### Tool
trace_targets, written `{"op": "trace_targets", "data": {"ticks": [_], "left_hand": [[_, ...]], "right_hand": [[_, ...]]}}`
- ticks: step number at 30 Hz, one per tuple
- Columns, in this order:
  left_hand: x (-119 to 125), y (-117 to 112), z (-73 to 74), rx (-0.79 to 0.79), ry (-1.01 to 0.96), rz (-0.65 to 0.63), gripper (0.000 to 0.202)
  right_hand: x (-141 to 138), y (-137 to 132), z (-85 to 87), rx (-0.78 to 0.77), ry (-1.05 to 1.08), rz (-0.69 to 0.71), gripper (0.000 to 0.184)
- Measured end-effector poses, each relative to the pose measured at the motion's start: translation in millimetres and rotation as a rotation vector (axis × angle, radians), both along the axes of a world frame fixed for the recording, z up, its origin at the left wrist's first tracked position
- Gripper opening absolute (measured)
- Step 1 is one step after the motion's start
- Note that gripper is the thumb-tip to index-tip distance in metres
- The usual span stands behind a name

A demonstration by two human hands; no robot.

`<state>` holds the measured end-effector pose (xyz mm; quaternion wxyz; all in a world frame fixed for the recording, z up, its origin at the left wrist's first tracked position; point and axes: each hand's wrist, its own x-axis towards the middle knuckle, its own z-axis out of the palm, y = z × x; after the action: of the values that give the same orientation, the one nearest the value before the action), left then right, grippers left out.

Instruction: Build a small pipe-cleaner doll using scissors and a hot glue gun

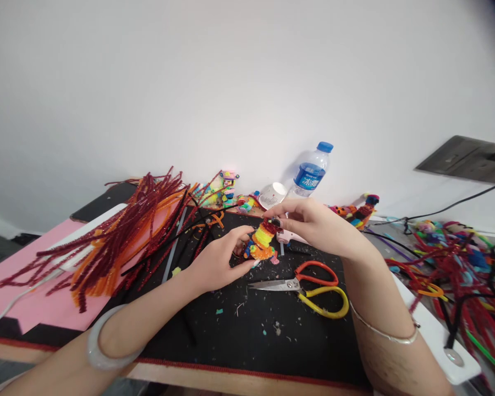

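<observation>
Between my hands is a small colourful pipe-cleaner figure (263,237), banded in red, yellow and orange with blue bits at its side. My left hand (226,256) is closed around its lower left part. At its top, the fingers of my right hand (301,221) pinch the dark red end. Whether they hold a separate piece there is hidden. Just below on the black mat (239,341) lie scissors (299,285) with one orange-red and one yellow handle, blades pointing left. Partly behind my right hand is a pale pink tool (291,237), perhaps a glue gun.
Dark red and orange pipe cleaners (119,242) are heaped at left over pink paper (16,280). Behind stand a water bottle (311,173), a tilted white cup (273,193) and another colourful figure (229,184). More pipe cleaners (474,291) tangle at right, near cables and a wall socket (464,159).
</observation>
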<state>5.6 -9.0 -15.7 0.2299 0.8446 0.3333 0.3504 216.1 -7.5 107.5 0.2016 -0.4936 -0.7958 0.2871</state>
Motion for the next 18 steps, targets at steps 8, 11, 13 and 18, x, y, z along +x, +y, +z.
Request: {"op": "trace_targets", "data": {"ticks": [8,11,13,18], "left_hand": [[0.8,-0.1,-0.4,0.001,-0.005,-0.006,0.057],[0.3,-0.4,0.1,0.002,-0.003,-0.005,0.057],[0.2,-0.5,0.7,0.004,0.0,-0.008,0.057],[1.0,-0.2,1.5,0.002,-0.002,0.001,0.057]], "right_hand": [[-1.2,-0.6,-0.3,0.007,0.012,-0.005,0.021],[-0.8,-0.6,-0.4,0.017,0.009,-0.006,0.02],[-0.6,-0.3,-0.9,0.01,0.01,-0.012,0.019],[-1.0,-0.1,-1.6,0.015,0.005,-0.021,0.018]]}}
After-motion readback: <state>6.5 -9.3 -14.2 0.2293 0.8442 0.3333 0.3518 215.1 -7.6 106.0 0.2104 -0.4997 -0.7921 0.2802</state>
